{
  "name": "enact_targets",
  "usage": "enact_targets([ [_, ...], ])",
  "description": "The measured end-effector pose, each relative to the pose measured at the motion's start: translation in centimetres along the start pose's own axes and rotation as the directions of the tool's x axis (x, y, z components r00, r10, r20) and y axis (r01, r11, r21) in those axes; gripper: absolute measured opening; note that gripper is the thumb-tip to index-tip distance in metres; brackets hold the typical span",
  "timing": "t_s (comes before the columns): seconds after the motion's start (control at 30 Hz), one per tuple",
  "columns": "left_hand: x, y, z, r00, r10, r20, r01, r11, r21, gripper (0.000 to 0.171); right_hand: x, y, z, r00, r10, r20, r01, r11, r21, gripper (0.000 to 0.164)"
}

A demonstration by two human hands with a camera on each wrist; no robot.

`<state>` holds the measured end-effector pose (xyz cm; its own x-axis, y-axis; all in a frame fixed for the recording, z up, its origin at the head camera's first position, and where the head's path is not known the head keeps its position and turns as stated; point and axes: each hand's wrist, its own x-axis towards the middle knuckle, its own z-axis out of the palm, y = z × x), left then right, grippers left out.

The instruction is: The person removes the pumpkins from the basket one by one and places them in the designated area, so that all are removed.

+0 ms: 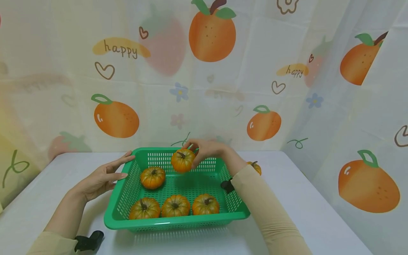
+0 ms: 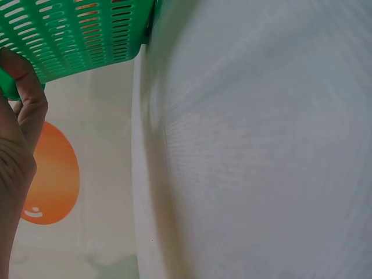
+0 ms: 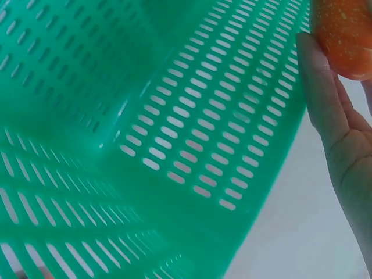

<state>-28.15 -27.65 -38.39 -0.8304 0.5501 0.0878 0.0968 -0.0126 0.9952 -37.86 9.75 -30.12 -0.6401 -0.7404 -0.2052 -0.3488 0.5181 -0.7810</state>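
Observation:
A green plastic basket (image 1: 223,216) with slotted walls stands on the table. My right hand (image 1: 207,150) holds a small orange pumpkin (image 1: 182,161) by its side, up at the far wall of the basket. The same pumpkin (image 3: 346,38) shows at the upper right of the right wrist view, against my fingertips. My left hand (image 1: 100,179) grips the basket's left rim, its thumb over the edge; in the left wrist view its fingers (image 2: 32,96) curl at the rim. Inside the basket, one pumpkin (image 1: 153,177) sits at the left and three pumpkins (image 1: 175,206) line the near wall.
Another pumpkin (image 1: 255,168) lies on the white table (image 1: 306,198) beyond the basket's right side, partly hidden by my right sleeve (image 1: 264,205). A fruit-printed curtain (image 1: 216,88) hangs right behind the table and along its right side.

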Motion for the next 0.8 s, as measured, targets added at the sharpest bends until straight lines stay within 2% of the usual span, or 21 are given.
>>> enact_targets([
  [0.13,0.0,0.0,0.0,1.0,-0.002,-0.003,0.002,1.0,0.006,0.063,-0.7,-0.3,-0.6,0.999,-0.008,-0.032,0.008,1.0,-0.005,0.067],
  [0.3,0.1,-0.1,0.0,1.0,-0.001,-0.005,0.001,1.0,0.008,0.063,-1.3,-0.1,-1.2,0.998,-0.02,-0.053,0.022,0.999,0.044,0.064],
  [0.6,0.0,0.0,0.2,1.0,-0.008,-0.019,0.009,0.999,0.035,0.063,-2.6,0.5,-2.8,0.994,-0.02,-0.111,0.02,1.0,0.002,0.062],
  [0.8,0.0,-0.1,0.1,1.0,-0.001,-0.026,0.002,0.999,0.049,0.062,-3.7,0.7,-3.8,0.993,-0.017,-0.119,0.021,0.999,0.03,0.061],
])
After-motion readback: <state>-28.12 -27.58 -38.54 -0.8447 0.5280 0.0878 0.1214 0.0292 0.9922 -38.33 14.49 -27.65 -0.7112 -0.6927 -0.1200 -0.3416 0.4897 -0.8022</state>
